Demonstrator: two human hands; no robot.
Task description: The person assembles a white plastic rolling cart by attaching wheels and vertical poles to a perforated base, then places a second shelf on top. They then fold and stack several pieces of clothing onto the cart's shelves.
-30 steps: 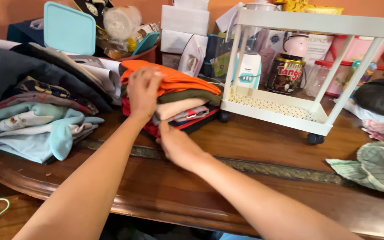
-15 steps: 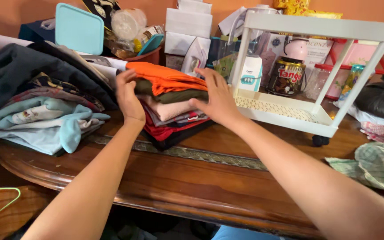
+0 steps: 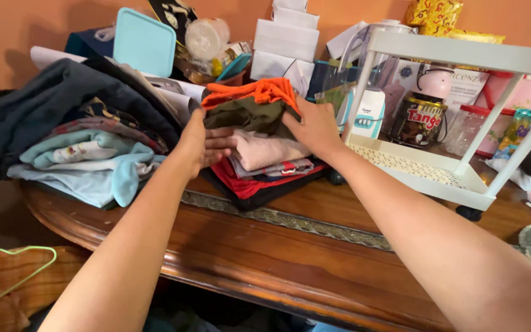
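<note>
Two hands bracket the stack of folded clothes (image 3: 259, 144) at centre frame on the desk (image 3: 290, 246): your left hand (image 3: 201, 144) presses its left side, your right hand (image 3: 314, 126) closes its grip on the orange and olive top layers. Keep both palms level and squeeze evenly so the pile stays square. Above, white boxes (image 3: 287, 37) stack at top centre, a teal square lid (image 3: 144, 42) sits upper left, and a dark round jar (image 3: 418, 120) with an orange label stands inside the white cart (image 3: 437, 166).

Warm, even indoor light; sharp.
</note>
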